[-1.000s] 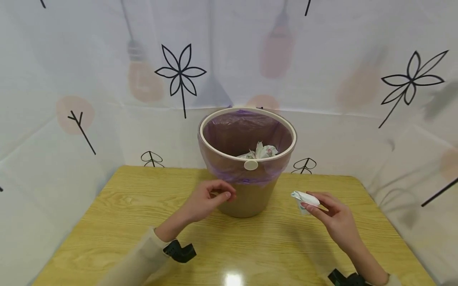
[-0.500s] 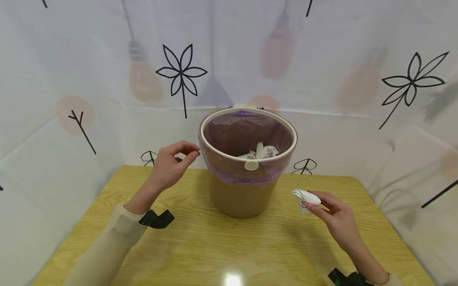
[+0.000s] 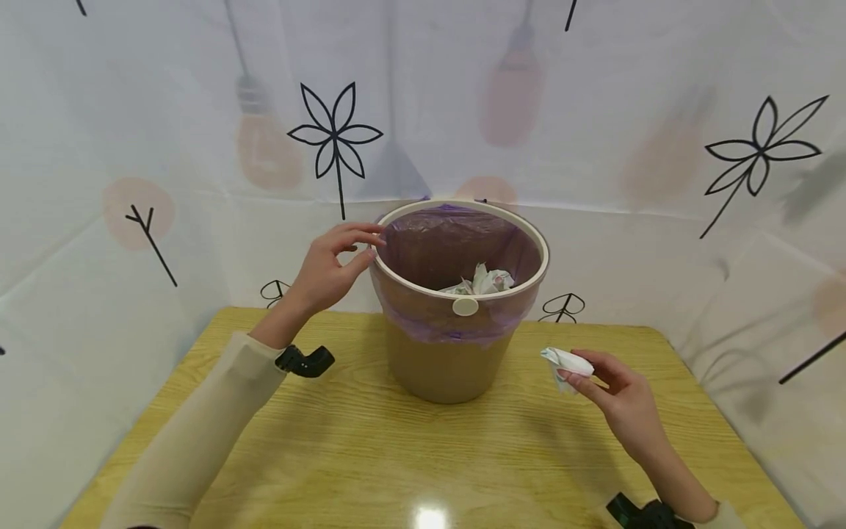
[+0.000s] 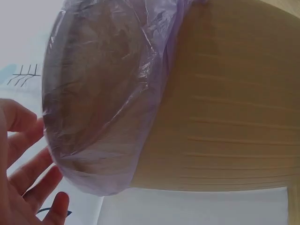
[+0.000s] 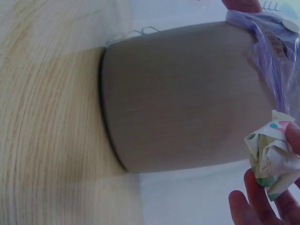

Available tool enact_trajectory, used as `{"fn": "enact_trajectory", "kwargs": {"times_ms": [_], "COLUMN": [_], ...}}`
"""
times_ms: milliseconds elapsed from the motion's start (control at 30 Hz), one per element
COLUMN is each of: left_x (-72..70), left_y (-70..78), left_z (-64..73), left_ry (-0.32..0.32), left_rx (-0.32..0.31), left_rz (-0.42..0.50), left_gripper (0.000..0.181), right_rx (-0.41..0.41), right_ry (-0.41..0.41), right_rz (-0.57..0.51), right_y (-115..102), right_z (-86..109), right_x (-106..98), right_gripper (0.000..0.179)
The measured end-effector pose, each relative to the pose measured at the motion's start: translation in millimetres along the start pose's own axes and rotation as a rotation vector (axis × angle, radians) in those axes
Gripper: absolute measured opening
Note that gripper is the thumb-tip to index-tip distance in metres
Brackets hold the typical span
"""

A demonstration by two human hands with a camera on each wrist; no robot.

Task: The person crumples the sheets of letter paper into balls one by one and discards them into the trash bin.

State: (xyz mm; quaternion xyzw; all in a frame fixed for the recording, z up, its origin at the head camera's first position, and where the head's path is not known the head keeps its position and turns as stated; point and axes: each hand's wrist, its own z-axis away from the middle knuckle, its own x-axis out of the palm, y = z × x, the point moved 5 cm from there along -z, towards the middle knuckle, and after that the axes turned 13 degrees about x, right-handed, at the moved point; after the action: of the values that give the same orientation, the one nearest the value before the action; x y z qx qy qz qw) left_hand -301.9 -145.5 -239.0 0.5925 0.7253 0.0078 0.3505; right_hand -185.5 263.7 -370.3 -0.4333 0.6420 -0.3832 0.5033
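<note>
A brown trash bin [image 3: 449, 371] with a cream rim ring [image 3: 540, 275] stands upright on the table, lined with a thin purple plastic bag [image 3: 423, 319] folded over its top. My left hand [image 3: 324, 273] is at the bin's left rim, fingers loosely spread and fingertips at the edge; whether they press on it I cannot tell. To the right of the bin, my right hand [image 3: 626, 408] pinches a crumpled piece of printed paper [image 3: 568, 364] between thumb and fingers. Green and pink marks show on this paper [image 5: 274, 157] in the right wrist view. More crumpled paper [image 3: 490, 279] lies inside the bin.
The bin rests on a yellow wood-grain table [image 3: 370, 455]. Behind and on both sides hangs a white cloth [image 3: 198, 88] with plant drawings. A round cream tab [image 3: 465, 306] sits on the front of the bin's rim.
My left hand has moved from in front of the bin out to the left, then up to the left rim, its fingers spreading. The right hand stays nearly still with the paper.
</note>
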Motion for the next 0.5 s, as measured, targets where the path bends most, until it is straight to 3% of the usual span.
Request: {"fn": "enact_trajectory", "kwargs": {"times_ms": [167,333,500], "left_x": [7.6,17.7,19.8], "left_y": [-4.1,-7.9,15.8], "left_z": [-9.3,-12.6,-10.5], "left_ry": [-0.05,-0.056,-0.002], "left_rx": [-0.024,-0.053,-0.066], "left_rz": [-0.023,0.033,0.093], "left_gripper": [0.02,0.02,0.021], "right_rx": [0.008,0.013,0.02], "right_ry": [-0.022,-0.007,0.018], "right_rz": [-0.041,-0.017,0.027], "right_y": [3,6,9], "right_z": [-0.5,-0.9,-1.9], "right_x": [1,-1,-1], "right_gripper": [0.032,0.033,0.033]}}
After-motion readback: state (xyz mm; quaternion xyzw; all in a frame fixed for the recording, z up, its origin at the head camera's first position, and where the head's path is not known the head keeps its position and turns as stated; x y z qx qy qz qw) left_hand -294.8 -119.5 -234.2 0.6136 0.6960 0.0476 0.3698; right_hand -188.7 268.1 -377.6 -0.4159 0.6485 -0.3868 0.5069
